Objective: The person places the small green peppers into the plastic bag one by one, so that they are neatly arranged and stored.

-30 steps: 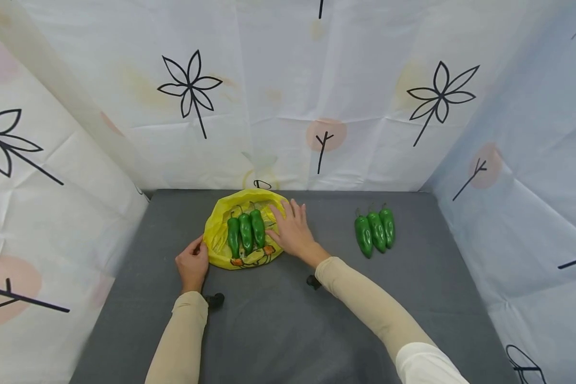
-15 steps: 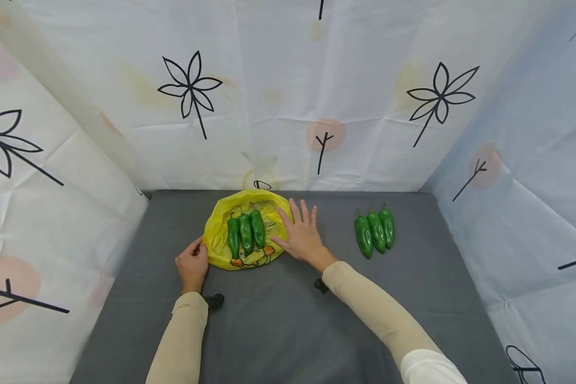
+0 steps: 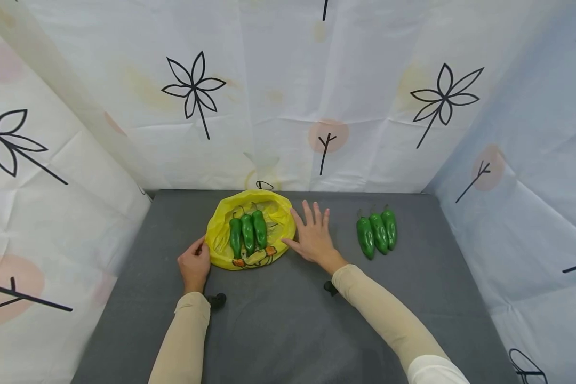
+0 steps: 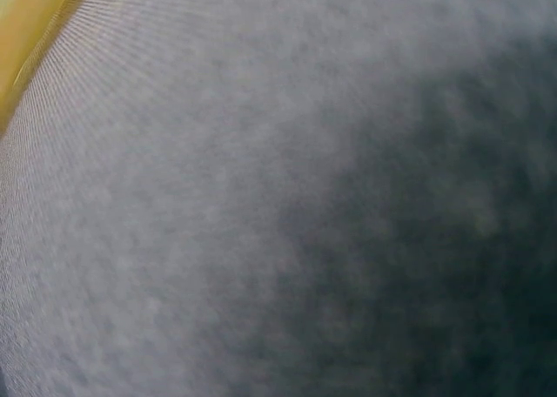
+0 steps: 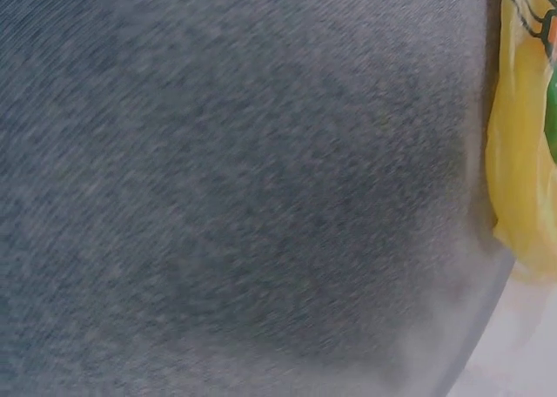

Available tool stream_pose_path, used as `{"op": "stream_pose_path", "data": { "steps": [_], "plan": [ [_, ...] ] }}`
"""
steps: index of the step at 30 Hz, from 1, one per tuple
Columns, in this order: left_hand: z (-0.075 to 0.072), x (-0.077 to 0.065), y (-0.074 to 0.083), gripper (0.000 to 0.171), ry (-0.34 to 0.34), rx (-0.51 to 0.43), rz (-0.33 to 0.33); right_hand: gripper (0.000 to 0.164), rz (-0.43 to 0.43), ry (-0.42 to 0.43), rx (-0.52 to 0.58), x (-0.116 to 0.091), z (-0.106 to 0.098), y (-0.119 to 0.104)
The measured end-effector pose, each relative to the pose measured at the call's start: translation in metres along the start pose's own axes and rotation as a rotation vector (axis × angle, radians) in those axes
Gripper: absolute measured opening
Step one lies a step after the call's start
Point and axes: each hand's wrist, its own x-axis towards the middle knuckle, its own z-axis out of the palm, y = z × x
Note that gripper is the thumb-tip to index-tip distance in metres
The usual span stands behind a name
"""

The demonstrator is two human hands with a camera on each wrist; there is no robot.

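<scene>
Left grip (image 3: 194, 264): pinching yellow bag (image 3: 284, 226); right grip (image 3: 314, 238): standing spread; bagging apparently half-done, likely calling next for loose peppers (image 3: 378, 233) rightward.

White plant-printed cloth (image 3: 288, 80) borders the grey table (image 3: 273, 330) on three sides.

From afar, I saw the bare left hand (image 3: 194, 265) curled left of centre, the bare right hand (image 3: 315, 241) splayed mid-frame, beige-sleeved forearms (image 3: 186, 330) slanting below.

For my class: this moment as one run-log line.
yellow bag: open, three green peppers inside | left grip: holds its left edge | right grip: spread at right edge, contact unclear | three other peppers: on table
</scene>
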Motion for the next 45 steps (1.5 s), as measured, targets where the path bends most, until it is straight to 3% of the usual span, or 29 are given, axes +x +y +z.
{"op": "stream_pose_path", "data": {
  "steps": [21, 45],
  "plan": [
    [0.004, 0.0, -0.002, 0.026, -0.004, 0.004, 0.0, 0.099, 0.078, 0.013, -0.04, -0.025, 0.007, 0.04],
    [0.004, 0.001, -0.007, 0.025, 0.003, 0.018, 0.029, 0.106, 0.183, -0.047, 0.02, -0.045, -0.001, 0.063]
  ]
}}
